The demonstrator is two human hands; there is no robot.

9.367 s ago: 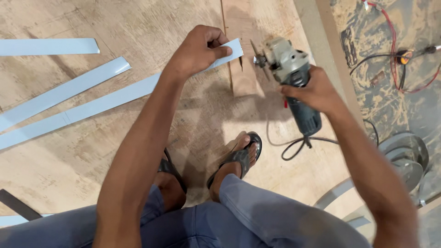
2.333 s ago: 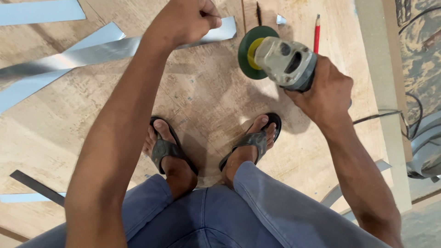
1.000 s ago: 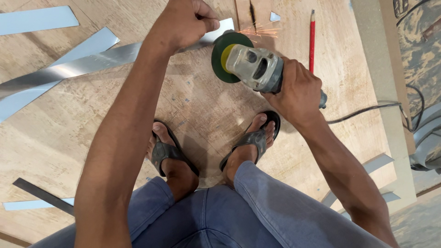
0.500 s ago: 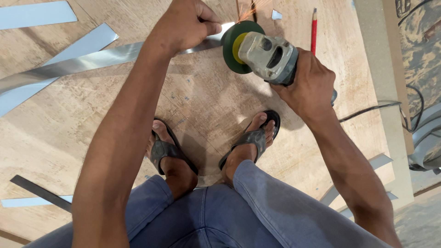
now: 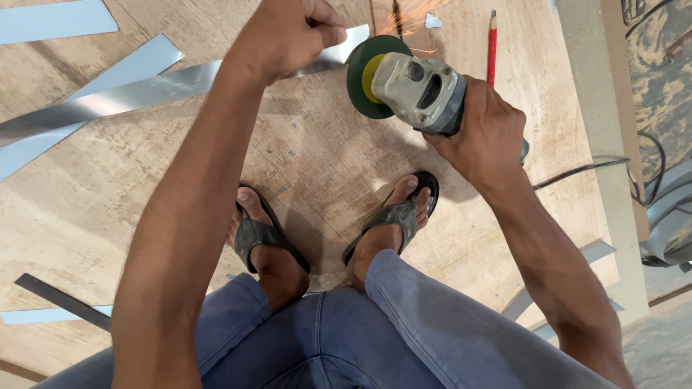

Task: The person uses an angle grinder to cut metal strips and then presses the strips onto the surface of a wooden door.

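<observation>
Head view: metal strip [image 5: 144, 90] is pinned flat on the plywood board [image 5: 317, 166] by the left hand [image 5: 288, 32], fist closed on it just beside the cut end. Angle grinder [image 5: 418, 90] is gripped by the right hand [image 5: 479, 133], green disc [image 5: 364, 75] on edge at the strip's end, sparks [image 5: 418, 11] thrown away from the body. Risks judged: disc close to left knuckles, so kickback or strip slip could cause a cut. Feet in open sandals [image 5: 393, 220] are exposed. Cord [image 5: 584, 169] trails right, a snag is possible. Red pencil [image 5: 492, 47] lies near the sparks.
</observation>
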